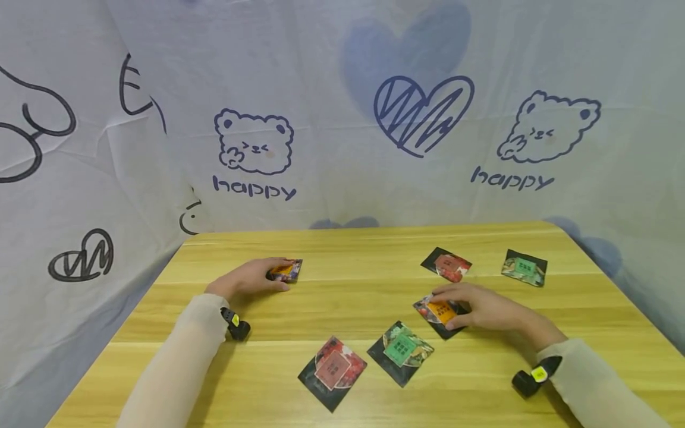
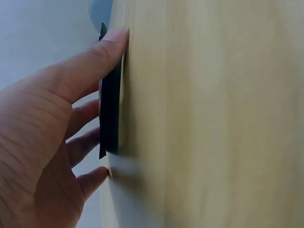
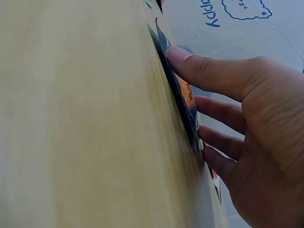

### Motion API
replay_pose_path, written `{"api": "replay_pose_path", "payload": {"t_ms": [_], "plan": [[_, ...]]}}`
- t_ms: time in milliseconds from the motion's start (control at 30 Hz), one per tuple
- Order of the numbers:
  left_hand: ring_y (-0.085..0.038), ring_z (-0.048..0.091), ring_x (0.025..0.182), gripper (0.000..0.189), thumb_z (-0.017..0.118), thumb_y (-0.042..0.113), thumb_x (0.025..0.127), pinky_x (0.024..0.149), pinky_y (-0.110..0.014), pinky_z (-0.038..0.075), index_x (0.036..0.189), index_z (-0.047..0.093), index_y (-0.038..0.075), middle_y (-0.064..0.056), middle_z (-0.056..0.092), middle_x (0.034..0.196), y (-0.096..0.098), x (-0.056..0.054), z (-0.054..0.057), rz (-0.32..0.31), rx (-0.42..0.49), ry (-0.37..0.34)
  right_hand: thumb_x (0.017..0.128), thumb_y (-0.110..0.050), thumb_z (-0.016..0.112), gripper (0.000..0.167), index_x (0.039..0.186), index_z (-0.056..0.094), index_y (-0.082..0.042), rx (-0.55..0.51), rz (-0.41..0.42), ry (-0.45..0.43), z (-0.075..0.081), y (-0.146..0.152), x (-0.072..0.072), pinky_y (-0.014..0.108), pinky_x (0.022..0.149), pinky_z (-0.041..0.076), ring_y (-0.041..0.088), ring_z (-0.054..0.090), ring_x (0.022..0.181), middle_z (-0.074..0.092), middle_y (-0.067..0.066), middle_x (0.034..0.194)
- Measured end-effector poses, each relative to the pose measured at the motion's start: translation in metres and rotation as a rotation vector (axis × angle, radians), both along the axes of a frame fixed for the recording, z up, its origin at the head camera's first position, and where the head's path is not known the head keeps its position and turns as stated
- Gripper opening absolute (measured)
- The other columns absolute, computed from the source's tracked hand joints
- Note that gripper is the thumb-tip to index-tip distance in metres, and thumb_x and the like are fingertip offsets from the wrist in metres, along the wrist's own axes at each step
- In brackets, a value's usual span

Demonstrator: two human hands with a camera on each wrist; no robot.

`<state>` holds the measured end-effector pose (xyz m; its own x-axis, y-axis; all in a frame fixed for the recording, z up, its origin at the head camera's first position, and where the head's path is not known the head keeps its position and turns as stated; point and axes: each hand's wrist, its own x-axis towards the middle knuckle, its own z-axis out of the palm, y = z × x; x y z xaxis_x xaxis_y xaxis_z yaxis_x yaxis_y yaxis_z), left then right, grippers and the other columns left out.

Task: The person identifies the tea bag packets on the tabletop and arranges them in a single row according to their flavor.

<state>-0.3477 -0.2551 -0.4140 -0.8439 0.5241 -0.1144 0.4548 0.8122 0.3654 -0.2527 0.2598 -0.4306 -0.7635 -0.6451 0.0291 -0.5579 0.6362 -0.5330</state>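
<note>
At the far left of the table, my left hand (image 1: 251, 277) holds a flat black packet with an orange label (image 1: 283, 272). In the left wrist view, the thumb lies on one edge of that packet (image 2: 111, 111) and the fingers are at its far side, close to the wood. My right hand (image 1: 481, 307) grips another orange-labelled packet (image 1: 441, 315), right of centre. The right wrist view shows its thumb on the near edge of this packet (image 3: 183, 102), with fingers at the opposite edge. It lies at or just above the tabletop; I cannot tell which.
A red-labelled packet (image 1: 333, 371) and a green-labelled packet (image 1: 400, 352) lie near the front. Farther back on the right are another red-labelled packet (image 1: 448, 264) and another green-labelled one (image 1: 524, 268). Behind the wooden table (image 1: 241, 380) hangs a white cloth (image 1: 332, 148) with drawings.
</note>
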Motion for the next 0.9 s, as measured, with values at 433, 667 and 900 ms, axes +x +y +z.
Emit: {"api": "replay_pose_path", "payload": {"t_ms": [433, 667, 900], "plan": [[-0.041, 0.035, 0.136, 0.073, 0.05, 0.059, 0.095, 0.111, -0.056, 0.028, 0.151, 0.039, 0.014, -0.012, 0.039, 0.152, 0.01, 0.022, -0.002, -0.02, -0.113, 0.055, 0.086, -0.044, 0.072, 0.059, 0.137, 0.059, -0.017, 0.006, 0.019, 0.017, -0.005, 0.002, -0.003, 0.057, 0.103, 0.038, 0.038, 0.044, 0.13, 0.049, 0.009, 0.144], [-0.043, 0.028, 0.14, 0.054, 0.037, 0.038, 0.107, 0.113, -0.057, 0.022, 0.151, 0.038, 0.008, -0.019, 0.035, 0.153, 0.012, 0.034, -0.002, -0.063, -0.084, 0.054, 0.087, -0.037, 0.073, 0.058, 0.137, 0.059, -0.012, -0.006, 0.02, 0.025, -0.004, 0.002, -0.002, 0.058, 0.102, 0.039, 0.04, 0.045, 0.128, 0.049, 0.014, 0.143], [-0.042, 0.032, 0.138, 0.053, 0.047, 0.034, 0.105, 0.111, -0.056, 0.027, 0.151, 0.039, 0.008, -0.02, 0.037, 0.151, 0.012, 0.045, 0.0, -0.057, -0.108, 0.063, 0.087, -0.036, 0.074, 0.058, 0.137, 0.059, -0.012, -0.001, 0.018, 0.018, -0.004, 0.002, -0.001, 0.058, 0.102, 0.039, 0.039, 0.044, 0.129, 0.048, 0.014, 0.144]]}}
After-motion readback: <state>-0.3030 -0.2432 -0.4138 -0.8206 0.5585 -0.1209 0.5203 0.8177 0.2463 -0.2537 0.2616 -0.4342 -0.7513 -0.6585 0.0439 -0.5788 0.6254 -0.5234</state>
